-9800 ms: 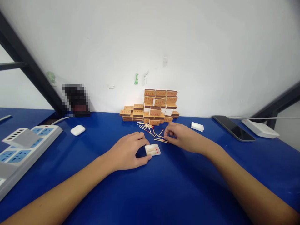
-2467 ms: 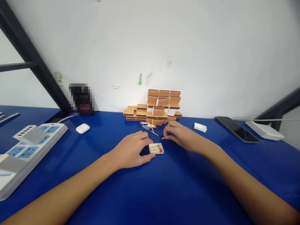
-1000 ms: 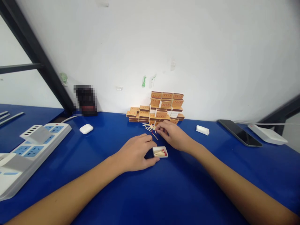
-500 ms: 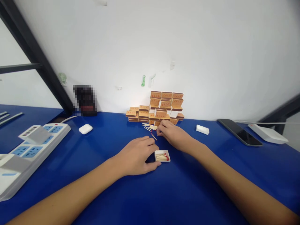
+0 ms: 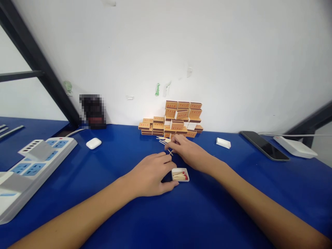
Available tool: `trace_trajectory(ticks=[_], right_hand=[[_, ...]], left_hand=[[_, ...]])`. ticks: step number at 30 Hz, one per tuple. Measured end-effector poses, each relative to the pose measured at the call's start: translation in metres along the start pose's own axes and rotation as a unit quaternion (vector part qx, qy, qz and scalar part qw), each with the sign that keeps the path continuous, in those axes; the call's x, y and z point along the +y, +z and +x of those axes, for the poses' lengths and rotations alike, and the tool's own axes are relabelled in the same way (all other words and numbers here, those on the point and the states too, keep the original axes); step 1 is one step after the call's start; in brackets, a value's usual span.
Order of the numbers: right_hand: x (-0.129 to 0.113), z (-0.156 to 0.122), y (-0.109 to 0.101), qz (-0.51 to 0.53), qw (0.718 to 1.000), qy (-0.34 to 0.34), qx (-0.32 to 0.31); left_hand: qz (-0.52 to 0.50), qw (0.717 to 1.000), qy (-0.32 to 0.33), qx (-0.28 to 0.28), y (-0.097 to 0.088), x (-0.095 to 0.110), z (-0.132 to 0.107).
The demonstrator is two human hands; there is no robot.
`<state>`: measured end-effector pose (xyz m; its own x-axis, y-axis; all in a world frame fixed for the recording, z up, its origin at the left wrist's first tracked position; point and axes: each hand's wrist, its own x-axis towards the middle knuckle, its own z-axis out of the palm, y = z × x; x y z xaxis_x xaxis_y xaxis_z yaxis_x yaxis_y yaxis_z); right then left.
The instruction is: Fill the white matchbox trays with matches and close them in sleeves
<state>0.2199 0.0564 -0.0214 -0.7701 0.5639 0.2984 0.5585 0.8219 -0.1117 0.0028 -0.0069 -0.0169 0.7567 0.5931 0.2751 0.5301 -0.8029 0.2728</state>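
My left hand (image 5: 151,173) rests on the blue table and holds a small open white matchbox tray (image 5: 180,174) between thumb and fingers; red-tipped matches lie in it. My right hand (image 5: 188,152) reaches just past the tray, fingers pinched on loose matches (image 5: 163,140) scattered on the table. Behind them a pile of orange matchboxes (image 5: 178,119) is stacked against the white wall.
A white power strip (image 5: 31,162) lies at the left, with a white earbud case (image 5: 93,143) near it. A small white box (image 5: 223,143), a black phone (image 5: 264,149) and a white flat device (image 5: 295,146) sit at the right. A dark blurred object (image 5: 92,111) stands by the wall.
My right hand has moved left and nearer over the loose matches and pinched some. Over the earlier frames several of the loose matches have left the table. My left hand stays on the tray.
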Motion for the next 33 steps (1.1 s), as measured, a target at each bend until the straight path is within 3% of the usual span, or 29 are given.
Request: trace_trajectory(ticks=[12, 16, 21, 27, 33], right_hand=[[0.005, -0.006, -0.002, -0.094, 0.994, 0.040, -0.043], [-0.003, -0.012, -0.017, 0.021, 0.996, 0.087, -0.024], [-0.024, -0.018, -0.033, 0.214, 0.968, 0.126, -0.043], [-0.039, -0.016, -0.018, 0.174, 0.979, 0.104, -0.032], [-0.024, -0.013, -0.021, 0.147, 0.981, 0.125, 0.010]], left_hand=[[0.009, 1.000, -0.011, -0.012, -0.002, -0.004, 0.001], [0.011, 0.999, -0.040, 0.001, -0.004, -0.008, 0.002], [0.026, 0.995, -0.090, 0.033, -0.003, -0.014, 0.002], [0.019, 0.995, -0.090, 0.044, -0.004, -0.018, 0.002], [-0.005, 0.996, -0.079, 0.030, -0.006, -0.017, 0.000]])
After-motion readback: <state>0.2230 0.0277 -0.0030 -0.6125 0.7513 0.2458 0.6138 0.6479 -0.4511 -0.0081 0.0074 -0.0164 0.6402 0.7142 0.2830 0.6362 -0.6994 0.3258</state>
